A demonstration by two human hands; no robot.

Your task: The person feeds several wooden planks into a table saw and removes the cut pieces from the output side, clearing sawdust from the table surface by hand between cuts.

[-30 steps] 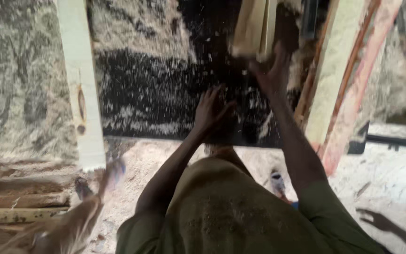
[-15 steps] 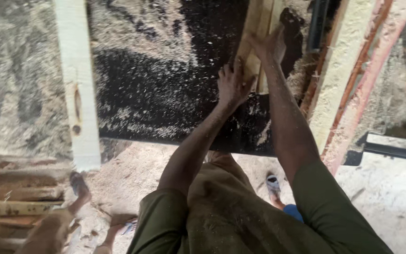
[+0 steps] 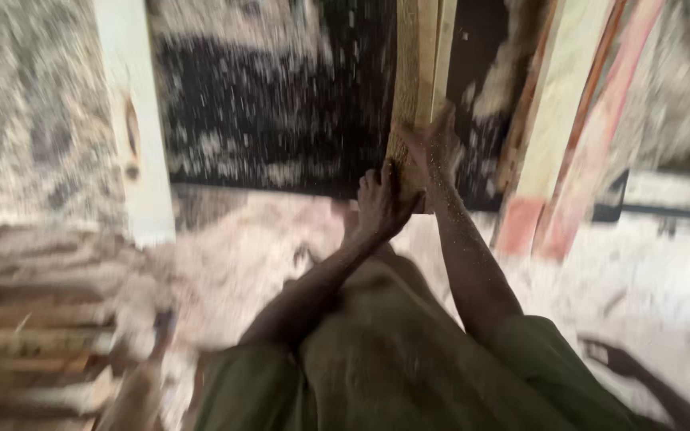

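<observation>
Pale wooden planks [image 3: 421,72], stacked on edge, are lying on the dark, sawdust-strewn counter [image 3: 273,120], near end at its front edge. Risk, as judged: planks slipping or splintering into skin, since the grip is bare and dusty. Left hand [image 3: 378,203] is cupping the end, fingers [image 3: 369,185] spread; right hand [image 3: 438,146] is wrapping the side, fingers pressed together.

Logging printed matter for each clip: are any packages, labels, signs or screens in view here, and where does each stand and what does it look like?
None that can be made out in this blurred frame.
Left hand and right hand grip the near end of pale wooden boards on a dark, sawdust-strewn surface.
</observation>
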